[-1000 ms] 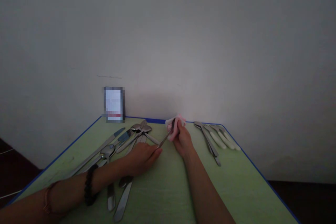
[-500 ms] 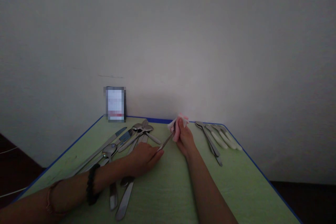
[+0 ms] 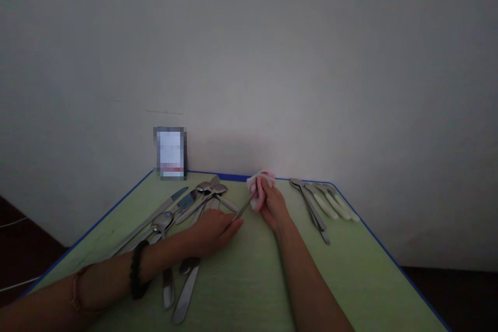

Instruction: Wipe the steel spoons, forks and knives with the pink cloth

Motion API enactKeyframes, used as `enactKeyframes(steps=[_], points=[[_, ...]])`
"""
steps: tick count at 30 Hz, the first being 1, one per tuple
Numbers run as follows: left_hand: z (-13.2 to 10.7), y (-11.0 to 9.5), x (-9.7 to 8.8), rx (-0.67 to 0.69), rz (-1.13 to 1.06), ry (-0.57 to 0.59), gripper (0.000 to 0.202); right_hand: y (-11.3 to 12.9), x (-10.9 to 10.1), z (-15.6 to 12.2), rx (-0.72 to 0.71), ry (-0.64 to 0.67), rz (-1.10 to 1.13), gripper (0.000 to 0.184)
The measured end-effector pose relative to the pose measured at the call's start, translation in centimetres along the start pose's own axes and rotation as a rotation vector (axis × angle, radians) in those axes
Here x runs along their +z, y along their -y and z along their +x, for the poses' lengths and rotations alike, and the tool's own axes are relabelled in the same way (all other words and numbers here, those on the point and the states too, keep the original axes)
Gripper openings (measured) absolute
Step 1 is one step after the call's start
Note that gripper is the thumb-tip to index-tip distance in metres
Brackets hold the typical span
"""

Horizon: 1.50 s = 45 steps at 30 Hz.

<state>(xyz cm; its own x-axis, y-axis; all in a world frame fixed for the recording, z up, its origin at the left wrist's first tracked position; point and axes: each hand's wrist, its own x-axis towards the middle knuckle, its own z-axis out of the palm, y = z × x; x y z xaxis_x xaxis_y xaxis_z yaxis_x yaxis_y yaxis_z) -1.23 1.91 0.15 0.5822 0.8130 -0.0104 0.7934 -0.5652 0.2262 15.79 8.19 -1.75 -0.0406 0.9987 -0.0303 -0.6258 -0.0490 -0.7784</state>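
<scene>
My left hand lies low on the green table, its fingertips pinched on the handle end of a thin metal utensil. That utensil slants up to the right into a pink and white cloth. My right hand is closed round the cloth, which wraps the utensil's far end near the table's back edge. The covered end is hidden, so I cannot name the piece. A black bead bracelet sits on my left wrist.
A heap of metal knives and spoons lies left of my left hand, some under my forearm. Several white-handled pieces lie in a row at the right. A blurred card leans on the wall behind. Blue trim edges the table.
My right hand with the cloth has shifted slightly along the utensil's far end. My left hand has stayed almost still on the handle.
</scene>
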Motion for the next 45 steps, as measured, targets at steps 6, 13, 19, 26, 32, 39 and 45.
enactKeyframes(steps=[6, 13, 19, 26, 32, 39, 45], points=[[0.0, 0.1, 0.0, 0.007, 0.025, 0.008, 0.048, 0.2, 0.2, 0.0, -0.034, -0.018, 0.078, 0.036], [0.1, 0.3, 0.3, 0.005, 0.034, -0.005, 0.051, 0.3, 0.4, -0.6, 0.083, 0.087, -0.114, 0.036], [0.1, 0.5, 0.6, 0.008, 0.023, -0.028, 0.051, 0.0, 0.1, -0.3, 0.069, 0.026, -0.054, 0.033], [-0.1, 0.0, -0.2, 0.004, -0.034, -0.007, 0.053, -0.2, -0.2, 0.6, -0.090, -0.134, 0.108, 0.028], [-0.1, 0.0, -0.3, 0.016, -0.030, 0.000, 0.051, 0.3, 0.2, -0.3, 0.052, 0.020, -0.041, 0.039], [0.0, 0.2, 0.0, 0.023, -0.022, -0.010, 0.052, 0.4, 0.4, -0.8, 0.138, 0.110, -0.144, 0.039], [-0.1, 0.2, -0.2, 0.017, -0.067, -0.034, 0.052, 0.0, 0.4, 0.0, -0.004, -0.072, 0.030, 0.034]])
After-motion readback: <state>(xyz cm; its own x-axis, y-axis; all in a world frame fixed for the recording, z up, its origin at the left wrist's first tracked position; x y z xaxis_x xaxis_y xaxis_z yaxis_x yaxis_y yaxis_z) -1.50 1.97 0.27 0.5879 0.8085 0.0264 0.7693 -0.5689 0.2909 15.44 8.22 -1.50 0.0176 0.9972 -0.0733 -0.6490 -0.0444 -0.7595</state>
